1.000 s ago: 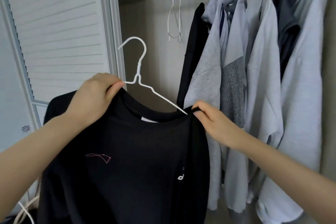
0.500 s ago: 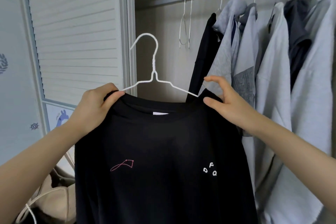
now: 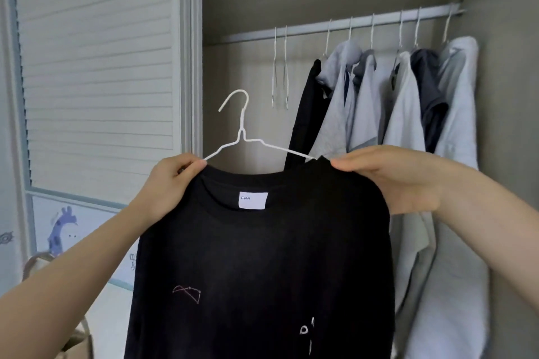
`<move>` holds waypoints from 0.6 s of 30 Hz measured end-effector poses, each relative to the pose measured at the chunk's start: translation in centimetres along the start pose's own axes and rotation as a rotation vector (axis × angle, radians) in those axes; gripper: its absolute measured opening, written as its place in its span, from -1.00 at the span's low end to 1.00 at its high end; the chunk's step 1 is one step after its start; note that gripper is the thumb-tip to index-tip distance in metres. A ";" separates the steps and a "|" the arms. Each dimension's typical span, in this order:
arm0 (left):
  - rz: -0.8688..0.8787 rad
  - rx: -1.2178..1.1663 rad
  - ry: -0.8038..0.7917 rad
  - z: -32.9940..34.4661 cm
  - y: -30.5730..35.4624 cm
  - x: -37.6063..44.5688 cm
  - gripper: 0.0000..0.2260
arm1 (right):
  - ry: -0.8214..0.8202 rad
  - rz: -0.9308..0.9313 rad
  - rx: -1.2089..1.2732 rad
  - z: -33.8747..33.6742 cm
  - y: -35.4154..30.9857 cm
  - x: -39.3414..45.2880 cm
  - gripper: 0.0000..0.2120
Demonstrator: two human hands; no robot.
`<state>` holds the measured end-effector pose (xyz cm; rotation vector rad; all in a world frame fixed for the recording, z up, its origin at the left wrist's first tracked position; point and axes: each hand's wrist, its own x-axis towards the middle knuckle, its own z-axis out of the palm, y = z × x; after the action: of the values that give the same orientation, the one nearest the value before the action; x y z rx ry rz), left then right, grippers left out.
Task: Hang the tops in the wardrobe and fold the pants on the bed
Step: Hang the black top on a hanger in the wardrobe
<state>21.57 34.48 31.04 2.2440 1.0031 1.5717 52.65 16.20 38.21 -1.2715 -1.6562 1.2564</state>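
A black top (image 3: 262, 256) with a white neck label and small stitched marks hangs in front of me on a white wire hanger (image 3: 242, 131). My left hand (image 3: 169, 181) pinches the top's left shoulder together with the hanger arm. At the right shoulder my right hand (image 3: 390, 175) pinches the fabric over the other hanger arm. The hanger's hook stands free in the air, below and left of the wardrobe rail (image 3: 344, 25).
Several grey, white and dark tops (image 3: 405, 114) hang on the rail's right part. Two bare wire hangers (image 3: 280, 67) hang left of them. A louvred wardrobe door (image 3: 99, 67) stands at the left. A beige bag (image 3: 75, 341) sits at the bottom left.
The top and hanger sit level now and its right shoulder is pulled over the hanger arm. My view has tilted up, so the rail shows more fully.
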 end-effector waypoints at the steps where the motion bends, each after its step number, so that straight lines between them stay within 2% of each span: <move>1: -0.018 -0.041 -0.032 0.5 0.1 0.4 -0.72 | 0.013 -0.031 0.061 0.2 -0.4 -0.7 -0.64; 5: -0.051 -0.103 -0.168 2.7 1.7 1.9 -0.65 | 0.065 -0.159 0.249 1.3 -2.4 -3.3 -0.73; 9: -0.010 -0.057 -0.185 4.7 3.8 3.5 -0.83 | 0.194 -0.224 0.339 2.4 -4.6 -4.0 -0.76; 13: 0.008 -0.095 -0.176 5.4 6.9 3.6 -0.68 | 0.332 -0.285 0.422 3.9 -6.0 -2.2 -0.76; 16: 0.042 -0.243 -0.345 5.0 9.3 2.3 -0.53 | 0.400 -0.323 0.394 4.8 -7.3 -0.2 -0.75; 18: 0.080 -0.350 -0.443 4.6 10.7 1.3 -0.53 | 0.394 -0.328 0.369 4.9 -8.2 1.1 -0.76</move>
<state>30.30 28.27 35.91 2.2499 0.4813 1.0920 45.42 15.48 44.59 -0.9056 -1.2211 0.9778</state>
